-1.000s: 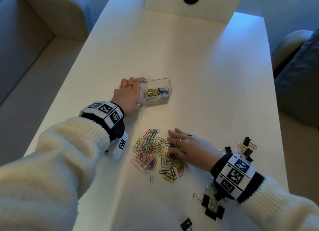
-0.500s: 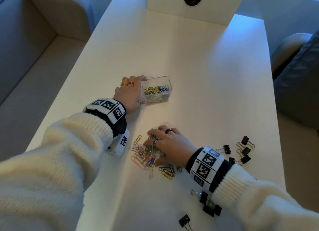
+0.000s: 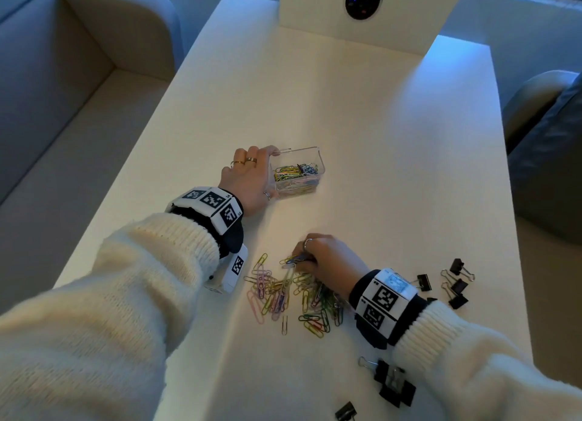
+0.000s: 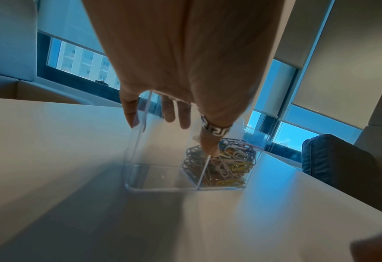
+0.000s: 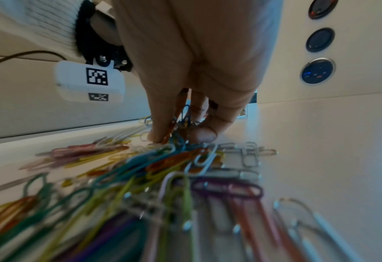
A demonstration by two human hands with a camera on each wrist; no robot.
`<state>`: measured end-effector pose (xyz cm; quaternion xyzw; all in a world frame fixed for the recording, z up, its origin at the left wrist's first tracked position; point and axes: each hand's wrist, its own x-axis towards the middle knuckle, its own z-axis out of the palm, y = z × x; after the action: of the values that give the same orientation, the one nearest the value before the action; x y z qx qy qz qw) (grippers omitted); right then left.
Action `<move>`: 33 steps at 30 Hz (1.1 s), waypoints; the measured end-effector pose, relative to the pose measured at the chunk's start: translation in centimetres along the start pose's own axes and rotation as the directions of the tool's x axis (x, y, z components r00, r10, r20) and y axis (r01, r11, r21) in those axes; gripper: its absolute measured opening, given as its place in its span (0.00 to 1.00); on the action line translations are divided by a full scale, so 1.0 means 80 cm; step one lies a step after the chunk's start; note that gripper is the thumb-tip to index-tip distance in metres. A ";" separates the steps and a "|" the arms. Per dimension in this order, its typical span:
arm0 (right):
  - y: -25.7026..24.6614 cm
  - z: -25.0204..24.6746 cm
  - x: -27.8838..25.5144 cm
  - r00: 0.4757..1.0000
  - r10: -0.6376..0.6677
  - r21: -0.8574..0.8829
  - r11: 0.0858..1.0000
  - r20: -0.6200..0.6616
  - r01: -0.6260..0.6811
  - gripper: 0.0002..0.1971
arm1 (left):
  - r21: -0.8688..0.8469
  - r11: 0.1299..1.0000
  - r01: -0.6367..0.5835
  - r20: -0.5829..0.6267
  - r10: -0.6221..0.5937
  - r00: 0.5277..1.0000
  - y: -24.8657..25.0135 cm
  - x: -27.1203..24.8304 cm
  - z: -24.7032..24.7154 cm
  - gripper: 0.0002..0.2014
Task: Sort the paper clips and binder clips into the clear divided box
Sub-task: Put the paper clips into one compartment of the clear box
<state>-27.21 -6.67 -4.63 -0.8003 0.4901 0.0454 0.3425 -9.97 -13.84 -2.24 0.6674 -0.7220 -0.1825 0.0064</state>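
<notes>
Right now the right hand (image 3: pixel 327 260) pinches a bunch of paper clips (image 5: pixel 183 122) above the loose pile (image 3: pixel 293 291) on the white table (image 3: pixel 378 137).
Meanwhile the left hand (image 3: pixel 248 181) grips the clear divided box (image 3: pixel 310 156), thumb and fingers curled round its left wall; one compartment holds coloured clips, the other looks bare. Black binder clips (image 3: pixel 456 283) lie scattered to the right, well apart from the box.

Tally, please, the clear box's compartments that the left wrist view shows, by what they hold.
Compartment with paper clips: 1
Empty compartment: 1
Total: 2 compartments in the clear box
</notes>
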 end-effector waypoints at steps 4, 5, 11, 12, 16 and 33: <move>-0.002 -0.031 0.001 0.988 0.023 0.111 0.994 -0.154 -0.006 0.10 | 0.005 1.000 -0.002 0.005 0.002 1.000 0.000 0.000 0.000 0.35; -0.004 -0.043 0.003 0.978 0.029 0.130 0.992 -0.205 -0.002 0.09 | 0.002 1.000 -0.003 0.005 0.003 1.000 0.000 0.000 0.000 0.35; -0.024 -0.117 0.044 0.850 -0.028 0.118 0.987 -0.526 0.106 0.08 | 0.013 1.000 -0.011 -0.006 0.012 1.000 0.000 -0.001 0.002 0.35; -0.024 -0.122 0.054 0.844 -0.038 0.091 0.991 -0.535 0.103 0.08 | 0.023 1.000 -0.015 -0.010 0.015 1.000 -0.001 -0.001 0.002 0.35; -0.023 -0.116 0.084 0.883 -0.048 -0.020 0.999 -0.467 0.043 0.09 | 0.057 0.998 -0.019 -0.015 0.020 1.000 -0.002 0.000 0.003 0.35; -0.005 -0.084 0.066 0.902 -0.185 -0.411 0.912 -0.391 0.009 0.19 | 0.038 0.999 -0.025 0.005 0.025 1.000 -0.002 0.001 0.003 0.35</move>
<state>-25.91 -14.51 -1.48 -0.8676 0.4914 -0.0468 0.0599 -9.90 -13.85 -2.50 0.6578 -0.7337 -0.1701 -0.0058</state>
